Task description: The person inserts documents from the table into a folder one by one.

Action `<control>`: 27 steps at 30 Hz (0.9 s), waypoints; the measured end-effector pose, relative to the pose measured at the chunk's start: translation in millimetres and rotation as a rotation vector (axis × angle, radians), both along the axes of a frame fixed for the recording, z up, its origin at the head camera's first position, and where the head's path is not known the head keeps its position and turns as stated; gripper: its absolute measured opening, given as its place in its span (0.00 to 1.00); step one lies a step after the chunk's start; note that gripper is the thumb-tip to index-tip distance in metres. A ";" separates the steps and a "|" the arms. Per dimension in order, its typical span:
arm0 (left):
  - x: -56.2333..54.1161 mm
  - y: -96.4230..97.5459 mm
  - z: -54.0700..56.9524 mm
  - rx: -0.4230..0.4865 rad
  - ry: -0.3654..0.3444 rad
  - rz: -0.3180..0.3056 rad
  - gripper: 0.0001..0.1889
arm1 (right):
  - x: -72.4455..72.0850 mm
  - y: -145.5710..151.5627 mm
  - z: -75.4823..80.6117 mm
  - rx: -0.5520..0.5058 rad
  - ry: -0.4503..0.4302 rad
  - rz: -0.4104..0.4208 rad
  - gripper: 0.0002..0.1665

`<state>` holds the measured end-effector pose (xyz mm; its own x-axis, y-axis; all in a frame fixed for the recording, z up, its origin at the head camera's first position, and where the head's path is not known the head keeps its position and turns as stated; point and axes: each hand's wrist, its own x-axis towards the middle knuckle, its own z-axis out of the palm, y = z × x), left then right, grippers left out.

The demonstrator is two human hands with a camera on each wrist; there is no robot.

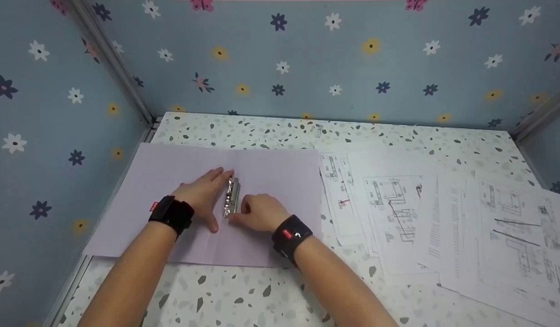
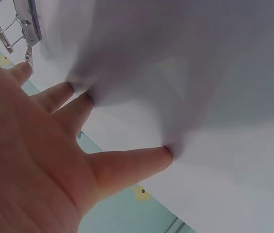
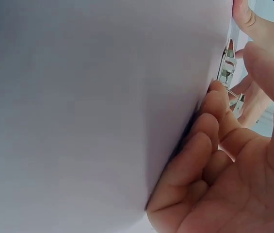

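Metal clip (image 1: 235,196) left of centre in the head view, on the lilac folder (image 1: 280,175). Left hand (image 1: 202,195) splayed, clasping nothing, 1 fingertip (image 1: 228,174) at the upper end; right hand (image 1: 265,211) curled at the lower, cannot tell whether pinching. Could snap onto a fingertip from slipping pressure, or twist from uneven pushing.

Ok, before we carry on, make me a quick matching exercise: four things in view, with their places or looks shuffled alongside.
Column one:
1. folder
2. metal clip
3. printed sheets
4. wall

Column two:
A. spread out to the folder's right
B. blue, with a flower pattern
C. pale purple, lying open
D. silvery, near the folder's middle

Right pairs: 1-C, 2-D, 3-A, 4-B
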<state>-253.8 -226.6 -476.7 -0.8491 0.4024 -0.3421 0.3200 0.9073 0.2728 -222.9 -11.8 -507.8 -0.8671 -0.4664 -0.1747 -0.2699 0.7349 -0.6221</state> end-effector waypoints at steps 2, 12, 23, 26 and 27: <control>-0.2 0.6 -1.3 -0.001 0.005 0.002 0.81 | -2.1 6.7 1.0 -0.031 -0.039 0.018 0.23; 11.7 -15.5 -0.9 0.026 -0.026 0.031 0.82 | 19.4 87.6 12.5 -0.185 -0.045 0.162 0.19; 13.2 -29.4 2.2 0.057 -0.127 0.047 0.78 | 33.6 333.0 50.8 -0.083 -0.004 -0.309 0.35; 11.7 -29.0 2.7 0.052 -0.123 0.036 0.77 | 44.5 413.7 49.1 0.022 -0.005 -0.588 0.43; 11.2 -28.9 2.8 0.052 -0.123 0.035 0.77 | 50.5 438.0 48.6 0.063 -0.022 -0.708 0.44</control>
<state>-242.6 -255.5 -473.8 -0.8159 0.3934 -0.4238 0.2499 0.9008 0.3552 -172.5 426.1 -459.3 -0.9543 0.2190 -0.2035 0.2975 0.7642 -0.5723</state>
